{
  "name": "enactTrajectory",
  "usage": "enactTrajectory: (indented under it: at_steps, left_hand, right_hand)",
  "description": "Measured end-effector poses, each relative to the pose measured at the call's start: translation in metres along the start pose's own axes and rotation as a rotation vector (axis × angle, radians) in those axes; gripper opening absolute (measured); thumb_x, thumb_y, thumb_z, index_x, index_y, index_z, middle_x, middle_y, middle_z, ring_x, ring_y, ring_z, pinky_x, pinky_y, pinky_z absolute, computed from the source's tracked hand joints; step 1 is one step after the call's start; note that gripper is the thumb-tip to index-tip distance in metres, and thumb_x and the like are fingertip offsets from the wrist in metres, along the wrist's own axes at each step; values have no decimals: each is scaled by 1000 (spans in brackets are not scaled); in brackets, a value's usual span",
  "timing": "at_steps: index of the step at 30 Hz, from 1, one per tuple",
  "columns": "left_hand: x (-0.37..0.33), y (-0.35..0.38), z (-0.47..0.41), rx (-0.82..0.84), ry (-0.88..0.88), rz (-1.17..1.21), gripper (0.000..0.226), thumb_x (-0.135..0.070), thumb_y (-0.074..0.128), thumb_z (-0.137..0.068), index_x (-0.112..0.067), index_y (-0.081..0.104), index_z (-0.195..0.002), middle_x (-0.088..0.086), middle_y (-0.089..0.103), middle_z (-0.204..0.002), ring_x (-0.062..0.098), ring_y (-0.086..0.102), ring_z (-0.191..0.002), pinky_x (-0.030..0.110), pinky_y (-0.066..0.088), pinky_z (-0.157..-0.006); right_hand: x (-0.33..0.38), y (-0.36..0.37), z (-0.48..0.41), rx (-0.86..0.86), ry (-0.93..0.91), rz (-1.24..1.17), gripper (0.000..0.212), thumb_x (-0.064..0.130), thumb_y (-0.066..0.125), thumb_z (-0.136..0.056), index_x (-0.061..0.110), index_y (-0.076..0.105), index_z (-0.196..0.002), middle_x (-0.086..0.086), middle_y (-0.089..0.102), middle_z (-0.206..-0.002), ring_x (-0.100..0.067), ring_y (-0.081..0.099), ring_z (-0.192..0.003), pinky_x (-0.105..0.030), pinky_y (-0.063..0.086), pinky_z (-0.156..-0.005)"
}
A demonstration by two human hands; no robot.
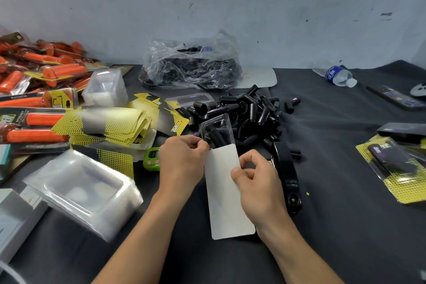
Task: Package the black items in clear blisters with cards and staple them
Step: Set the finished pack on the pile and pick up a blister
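Card meets blister – both hands busy above the dark cloth-covered table [345, 226].

The left hand [182, 163] pinches the lower edge of a clear moulded plastic blister [216, 131] that holds smooth black tubular items. The right hand [258, 182] pinches the side of a white, glossy, round-cornered card [228, 191] whose top edge touches the blister's mouth. The package is held just in front of the loose pile of black items [249, 110]. The risk, as I judge it, is that the thin card buckles or misses the blister's folded rims – the plastic looks flexible and slick. The tubes could also slide out of the open end if the blister tilts. A glossy black stapler [288, 168] lies just right of the card.
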State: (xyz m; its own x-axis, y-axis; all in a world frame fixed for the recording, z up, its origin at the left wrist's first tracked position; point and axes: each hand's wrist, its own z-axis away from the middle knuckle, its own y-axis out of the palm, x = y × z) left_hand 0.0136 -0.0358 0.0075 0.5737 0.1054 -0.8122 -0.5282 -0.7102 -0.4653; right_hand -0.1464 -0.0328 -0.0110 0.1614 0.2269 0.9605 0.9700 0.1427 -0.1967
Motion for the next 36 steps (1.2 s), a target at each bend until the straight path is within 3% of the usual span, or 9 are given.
enactTrajectory:
  at_steps: [5, 9, 15, 17, 20, 23, 26, 33, 36]
  left_hand:
    - [1, -3, -3, 93, -174, 191, 28, -11, 75, -84, -31, 77, -64, -14, 72, -62, 9, 72, -61, 25, 60, -55]
    - [-1, -8, -6, 157, -373, 474, 15, 2, 77, -81, -12, 80, -77, 2, 73, -60, 13, 68, -49, 21, 54, -49]
    - [-1, -11, -5, 217, -369, 430, 25, 7, 77, -74, -17, 81, -80, 4, 77, -71, 24, 77, -69, 32, 63, -62]
    - [1, -10, -3, 209, -288, 277, 28, 0, 80, -71, -21, 80, -89, -4, 77, -72, 16, 77, -72, 35, 65, -72]
    - [-4, -8, 4, 178, -113, 31, 38, -11, 79, -70, -28, 77, -105, -25, 72, -69, -5, 68, -71, 18, 56, -70]
    - [-9, -9, 8, 224, -57, -60, 58, -13, 77, -74, -35, 68, -126, -18, 71, -72, -2, 64, -75, 14, 45, -68]
    - [-8, -8, 6, 358, -79, -60, 69, -10, 71, -78, -37, 55, -139, -10, 67, -75, 6, 61, -74, 28, 48, -71]
    - [-2, -7, 0, 467, -181, 133, 80, 8, 63, -81, -39, 52, -144, 3, 55, -75, 7, 50, -54, 22, 41, -45]
    - [0, -7, -1, 413, -258, 254, 77, 11, 60, -84, -37, 56, -144, 4, 56, -79, 2, 53, -48, 18, 42, -42]
  right_hand:
    - [-2, 0, 0, 8, 54, -17, 25, 4, 60, -95, 18, 49, -77, 6, 37, -47, -10, 27, -46, -23, 24, -45]
    - [0, 0, -2, 19, 204, -144, 22, 4, 59, -95, 17, 53, -79, -11, 50, -63, -22, 41, -61, -34, 34, -58]
    - [-2, 3, -4, -25, 284, -184, 22, 3, 60, -94, 16, 54, -78, -7, 55, -63, -22, 48, -61, -34, 39, -56]
    - [-2, 4, -3, -41, 253, -121, 22, 5, 60, -94, 17, 53, -77, -6, 54, -60, -20, 47, -58, -33, 37, -55]
    - [-3, 5, -1, -52, 191, -18, 23, 7, 61, -94, 17, 50, -77, 3, 46, -51, -14, 36, -50, -27, 31, -48]
    - [-3, 4, 0, -50, 167, 28, 23, 7, 60, -95, 17, 50, -78, 8, 41, -46, -8, 30, -44, -21, 26, -43]
    - [-2, 3, 0, -50, 162, 24, 22, 6, 60, -95, 17, 50, -78, 8, 38, -45, -8, 27, -43, -19, 24, -41]
    - [-1, 3, 0, -21, 151, 0, 19, 5, 61, -95, 13, 52, -81, 4, 39, -49, -9, 27, -45, -21, 24, -43]
    - [2, 2, -1, 10, 150, -8, 16, 7, 63, -94, 13, 54, -83, -14, 49, -54, -17, 38, -52, -29, 32, -50]
